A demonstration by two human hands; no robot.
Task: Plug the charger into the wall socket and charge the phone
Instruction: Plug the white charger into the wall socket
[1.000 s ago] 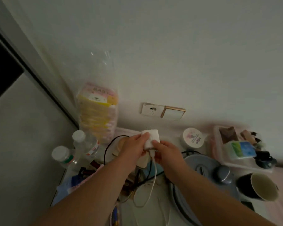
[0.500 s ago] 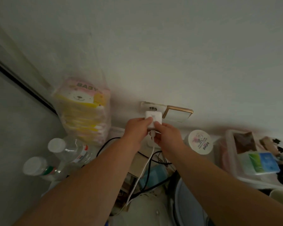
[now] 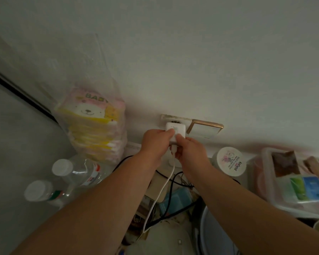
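— While both hands pinch the charger (image 3: 175, 132) against the wall socket (image 3: 173, 119), what's in that clear box (image 3: 265, 162) at right?
— Brown packets and a blue-green pack (image 3: 307, 189). Left hand (image 3: 155, 144) and right hand (image 3: 190, 150), fingers closed on the white block.
— Around them?
— White cable (image 3: 160, 196) hanging down; two capped bottles (image 3: 77, 172) left, bagged baby wipes (image 3: 94, 126) behind, a round tub (image 3: 228, 161) right. No phone in sight.

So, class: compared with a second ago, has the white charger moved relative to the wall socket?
Yes. The charger went up from below the wall socket and now sits against its plate, held by both hands.
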